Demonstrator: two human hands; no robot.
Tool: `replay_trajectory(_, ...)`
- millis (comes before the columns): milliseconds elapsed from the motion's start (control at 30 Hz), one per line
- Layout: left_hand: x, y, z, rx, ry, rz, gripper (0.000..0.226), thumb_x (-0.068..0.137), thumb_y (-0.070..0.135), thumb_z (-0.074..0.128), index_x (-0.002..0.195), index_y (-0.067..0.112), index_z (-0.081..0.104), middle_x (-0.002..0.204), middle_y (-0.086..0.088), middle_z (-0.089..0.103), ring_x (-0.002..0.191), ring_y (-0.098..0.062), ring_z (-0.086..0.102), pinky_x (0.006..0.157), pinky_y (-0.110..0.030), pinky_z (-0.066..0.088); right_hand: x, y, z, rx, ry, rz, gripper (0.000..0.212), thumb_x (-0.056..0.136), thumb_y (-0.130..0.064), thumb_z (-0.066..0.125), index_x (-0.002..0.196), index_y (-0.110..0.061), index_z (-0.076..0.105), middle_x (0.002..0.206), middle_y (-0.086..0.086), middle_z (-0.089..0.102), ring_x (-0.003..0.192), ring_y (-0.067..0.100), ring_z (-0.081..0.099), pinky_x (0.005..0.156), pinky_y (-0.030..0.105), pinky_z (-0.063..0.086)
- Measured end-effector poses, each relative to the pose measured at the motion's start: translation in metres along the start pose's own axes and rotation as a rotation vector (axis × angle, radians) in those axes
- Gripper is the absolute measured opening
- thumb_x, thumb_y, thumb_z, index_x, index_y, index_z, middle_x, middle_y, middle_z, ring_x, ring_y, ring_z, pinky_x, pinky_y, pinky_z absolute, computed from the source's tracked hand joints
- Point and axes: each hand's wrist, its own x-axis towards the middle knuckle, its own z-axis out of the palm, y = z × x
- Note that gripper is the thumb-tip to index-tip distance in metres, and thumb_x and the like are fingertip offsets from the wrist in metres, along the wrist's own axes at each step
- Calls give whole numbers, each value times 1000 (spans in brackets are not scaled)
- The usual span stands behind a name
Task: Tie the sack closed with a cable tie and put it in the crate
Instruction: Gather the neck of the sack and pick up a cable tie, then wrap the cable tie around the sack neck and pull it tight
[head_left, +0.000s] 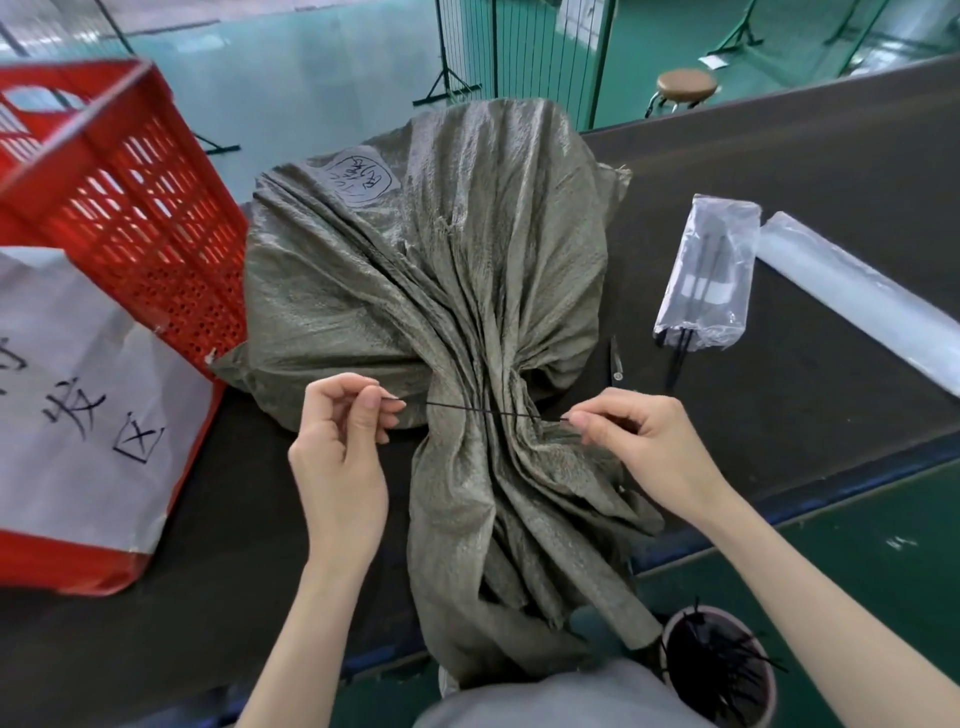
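A grey-green woven sack (415, 270) lies on the dark table, its neck gathered and its loose end trailing towards me over the table edge. A thin black cable tie (483, 411) lies across the gathered neck. My left hand (343, 441) pinches the tie's left end between thumb and forefinger. My right hand (639, 441) pinches its right end. Whether the tie runs all the way round the neck is hidden by the folds. The red plastic crate (130, 208) stands at the left, touching the sack, with a white paper sign on its front.
A clear bag of black cable ties (709, 270) and a clear plastic roll (852, 291) lie on the table at the right. Small cutters (616, 364) rest beside the sack. A round bin of used ties (719, 670) stands on the green floor by me. A stool (685, 85) is beyond the table.
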Motion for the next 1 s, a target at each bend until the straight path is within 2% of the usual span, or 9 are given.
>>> replay_trajectory(167,-8,8,9,-87,-24,-53,18,92,5,58,87,22,59,77,4,62,69,-4,60,67,-16,49,0,-6,4,83,-46,30,6,82,-15,71,79,-20,74,67,-8,68,63,5,55,64,24,43)
replay_trajectory(267,-14,12,14,-91,-57,-61,17,89,7,63,89,24,60,79,4,62,71,-6,60,70,-18,50,1,-10,6,103,-105,24,6,82,-24,70,78,-20,73,66,7,66,62,14,52,61,38,43)
replay_trajectory(333,-16,12,15,-78,-63,-52,19,88,7,64,97,22,60,83,4,64,77,-8,62,74,-20,51,1,-10,4,102,-118,16,7,82,-24,70,77,-19,72,67,10,66,62,18,53,62,40,44)
replay_trajectory(533,-12,-3,16,34,-109,-46,30,91,7,59,118,17,52,103,4,67,92,-4,64,80,-15,49,8,13,-16,81,15,72,6,83,-5,68,79,-9,71,66,2,64,62,3,50,60,14,40)
replay_trajectory(667,-10,-27,14,174,-131,-131,25,93,14,57,117,16,55,110,1,65,99,-3,61,83,-8,44,11,55,-39,22,50,178,23,84,4,64,78,-19,68,70,4,64,66,4,52,66,15,42)
replay_trajectory(733,-10,-38,14,193,-151,-223,25,93,16,57,118,13,57,114,-1,64,102,-7,60,87,-13,43,8,74,-48,1,32,236,32,84,7,62,75,-23,66,70,6,64,67,5,52,66,15,41)
replay_trajectory(833,-11,-52,15,170,-173,-350,25,94,18,56,118,10,58,116,-3,63,102,-9,58,90,-22,41,0,93,-58,-52,8,320,28,84,6,62,77,-20,68,71,10,63,71,11,53,71,24,41)
replay_trajectory(933,-11,-63,17,165,-187,-433,23,95,19,54,116,12,60,113,-2,64,104,-12,58,91,-24,40,-5,100,-59,-137,-12,379,24,84,4,63,77,-19,68,67,7,65,58,-1,55,62,11,42)
replay_trajectory(1000,-11,-70,18,162,-192,-482,21,95,22,53,113,16,62,110,-1,65,108,-16,58,94,-28,43,-3,102,-56,-198,-28,382,20,84,1,64,80,-18,69,70,9,68,61,5,58,68,19,44)
